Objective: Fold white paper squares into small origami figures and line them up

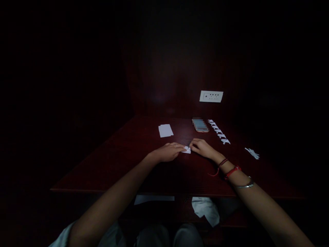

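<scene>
While a paper [187,151] is being borne by the worktop [108,161], its left part is being covered by the left hand [168,152], fingers close together. At its right end, the right hand [203,147] is being held with fingers curled; whether the paper is being pinched by either cannot be told. Well to the right, strips [253,153] are being carried in a bunch. Farther off, a slanting row of folded pieces [219,133], white sheets [166,130] and a phone [200,125] are being borne, and beyond, a socket [211,96] is being held by the dark wall [167,85].
</scene>
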`<state>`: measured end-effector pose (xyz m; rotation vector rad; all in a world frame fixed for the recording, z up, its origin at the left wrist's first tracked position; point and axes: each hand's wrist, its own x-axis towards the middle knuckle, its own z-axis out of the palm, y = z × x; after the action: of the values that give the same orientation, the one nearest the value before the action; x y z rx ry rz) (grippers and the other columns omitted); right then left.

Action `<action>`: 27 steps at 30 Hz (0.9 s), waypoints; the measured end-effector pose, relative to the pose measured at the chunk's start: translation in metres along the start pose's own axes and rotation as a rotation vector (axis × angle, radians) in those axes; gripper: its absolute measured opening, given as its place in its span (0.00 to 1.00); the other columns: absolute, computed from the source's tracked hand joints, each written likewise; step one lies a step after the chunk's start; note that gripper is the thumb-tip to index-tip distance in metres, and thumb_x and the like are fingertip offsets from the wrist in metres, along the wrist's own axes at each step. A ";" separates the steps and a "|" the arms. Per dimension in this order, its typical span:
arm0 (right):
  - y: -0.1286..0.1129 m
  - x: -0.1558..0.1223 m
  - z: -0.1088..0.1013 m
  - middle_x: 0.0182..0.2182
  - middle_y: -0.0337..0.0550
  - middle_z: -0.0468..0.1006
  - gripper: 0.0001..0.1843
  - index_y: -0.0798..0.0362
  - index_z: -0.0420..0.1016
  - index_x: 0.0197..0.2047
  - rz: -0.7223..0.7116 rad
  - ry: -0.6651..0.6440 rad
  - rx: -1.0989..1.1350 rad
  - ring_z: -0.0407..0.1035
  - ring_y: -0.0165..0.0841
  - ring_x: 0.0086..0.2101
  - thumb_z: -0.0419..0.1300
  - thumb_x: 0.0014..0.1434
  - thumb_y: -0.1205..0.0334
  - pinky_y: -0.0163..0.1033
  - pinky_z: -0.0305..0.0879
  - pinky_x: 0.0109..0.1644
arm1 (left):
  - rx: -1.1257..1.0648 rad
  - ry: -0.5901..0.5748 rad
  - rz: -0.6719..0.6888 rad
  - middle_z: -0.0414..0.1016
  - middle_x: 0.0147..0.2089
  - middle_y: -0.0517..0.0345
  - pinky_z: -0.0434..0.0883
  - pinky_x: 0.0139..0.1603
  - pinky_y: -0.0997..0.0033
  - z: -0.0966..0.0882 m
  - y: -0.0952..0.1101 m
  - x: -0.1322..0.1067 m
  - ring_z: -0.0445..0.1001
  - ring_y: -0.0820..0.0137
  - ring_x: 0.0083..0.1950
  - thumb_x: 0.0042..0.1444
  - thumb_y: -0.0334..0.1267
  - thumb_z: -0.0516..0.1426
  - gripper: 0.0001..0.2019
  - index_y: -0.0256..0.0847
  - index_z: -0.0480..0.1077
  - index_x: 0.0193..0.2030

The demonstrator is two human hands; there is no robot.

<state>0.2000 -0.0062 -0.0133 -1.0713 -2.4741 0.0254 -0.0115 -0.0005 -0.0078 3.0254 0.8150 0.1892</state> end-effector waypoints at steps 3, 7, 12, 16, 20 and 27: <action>0.005 0.002 0.005 0.25 0.42 0.67 0.10 0.58 0.66 0.27 0.055 0.035 0.001 0.61 0.27 0.28 0.46 0.54 0.66 0.32 0.56 0.35 | 0.010 -0.003 0.004 0.53 0.55 0.64 0.53 0.49 0.69 -0.002 0.004 0.000 0.52 0.71 0.54 0.53 0.30 0.42 0.20 0.50 0.52 0.52; 0.007 0.003 0.007 0.25 0.43 0.67 0.09 0.58 0.65 0.26 0.058 0.027 0.003 0.61 0.27 0.28 0.46 0.53 0.66 0.31 0.56 0.35 | 0.010 -0.006 -0.010 0.55 0.55 0.63 0.53 0.50 0.69 -0.003 0.007 0.000 0.54 0.71 0.53 0.51 0.28 0.43 0.21 0.49 0.52 0.52; 0.007 0.003 0.006 0.25 0.43 0.67 0.08 0.58 0.66 0.27 0.068 0.008 0.010 0.61 0.27 0.28 0.48 0.52 0.67 0.31 0.56 0.35 | 0.039 0.000 -0.033 0.55 0.54 0.62 0.54 0.48 0.70 -0.002 0.008 0.002 0.55 0.71 0.52 0.51 0.28 0.43 0.24 0.50 0.48 0.54; 0.009 0.002 0.007 0.25 0.42 0.67 0.07 0.58 0.66 0.27 0.070 0.001 0.008 0.60 0.26 0.26 0.49 0.51 0.67 0.31 0.55 0.33 | 0.090 -0.018 -0.035 0.52 0.55 0.62 0.54 0.48 0.68 0.000 0.009 0.003 0.53 0.69 0.53 0.52 0.29 0.43 0.24 0.53 0.47 0.55; 0.009 0.002 0.007 0.24 0.41 0.66 0.06 0.58 0.65 0.26 0.069 -0.007 0.003 0.59 0.26 0.26 0.50 0.50 0.67 0.30 0.55 0.32 | 0.109 -0.017 -0.021 0.52 0.55 0.62 0.54 0.48 0.68 0.000 0.009 0.003 0.53 0.69 0.53 0.51 0.29 0.43 0.24 0.53 0.47 0.55; 0.004 0.004 0.008 0.24 0.42 0.66 0.05 0.58 0.65 0.24 0.110 -0.017 -0.010 0.59 0.25 0.25 0.51 0.49 0.67 0.30 0.55 0.32 | 0.129 0.005 -0.049 0.54 0.54 0.62 0.55 0.47 0.68 0.003 0.011 0.006 0.54 0.68 0.52 0.52 0.29 0.42 0.22 0.51 0.50 0.54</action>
<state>0.1973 0.0012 -0.0192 -1.2157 -2.4301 0.0559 -0.0008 -0.0067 -0.0101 3.1206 0.9365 0.1495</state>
